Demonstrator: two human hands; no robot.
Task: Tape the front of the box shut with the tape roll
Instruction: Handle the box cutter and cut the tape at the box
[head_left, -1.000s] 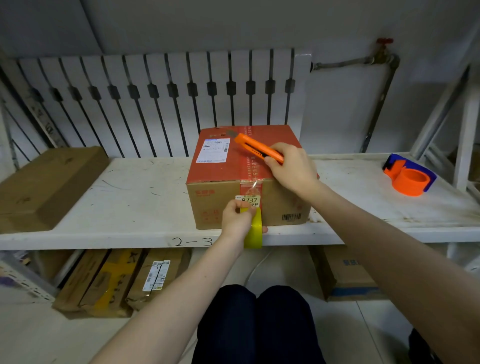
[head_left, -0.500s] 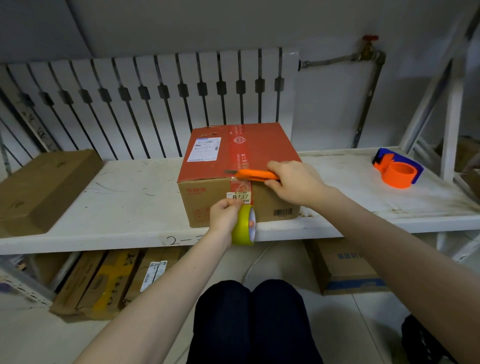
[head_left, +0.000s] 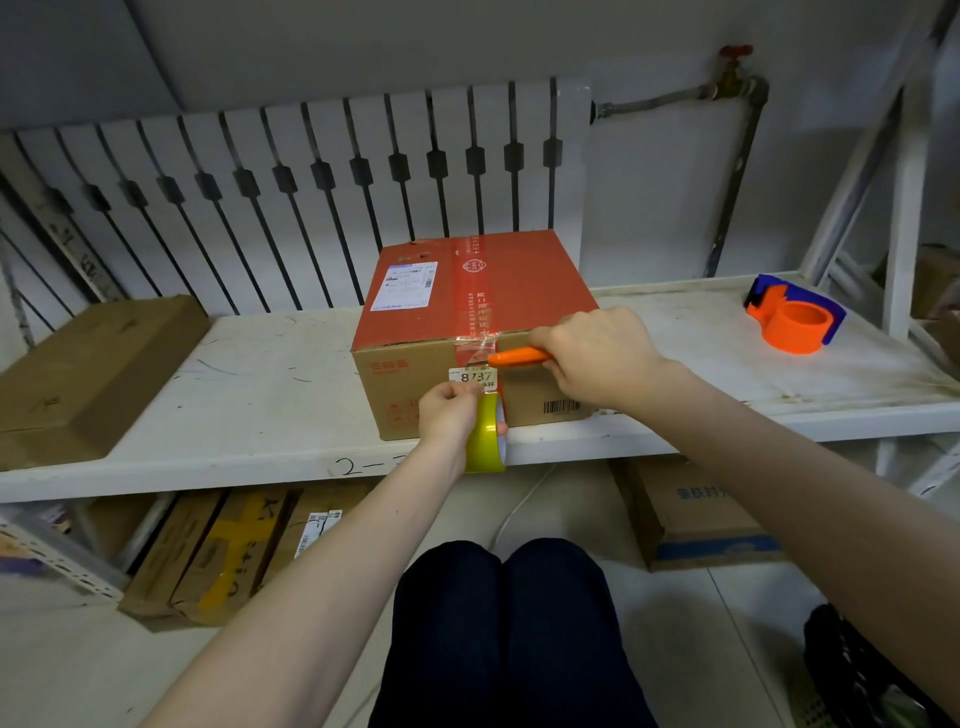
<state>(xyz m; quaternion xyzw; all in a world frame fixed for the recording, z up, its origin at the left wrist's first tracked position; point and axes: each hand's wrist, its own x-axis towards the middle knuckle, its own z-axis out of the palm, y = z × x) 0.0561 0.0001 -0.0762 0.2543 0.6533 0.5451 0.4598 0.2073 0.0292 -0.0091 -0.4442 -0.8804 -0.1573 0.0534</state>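
1. holding the tape roll (head_left: 484, 435) low against the front face of the box (head_left: 467, 332), the left hand (head_left: 445, 413) is closed round it, at the shelf (head_left: 260, 395) edge.
2. the right hand (head_left: 597, 358) is clenched on an orange knife (head_left: 519, 357), lying crosswise, tip at the tape strip directly above the roll; likely the cut comes next.

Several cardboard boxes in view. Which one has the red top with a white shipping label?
The box on the shelf in front of both hands: red top, white label at its upper left. The flat box at the shelf's left end is plain brown.
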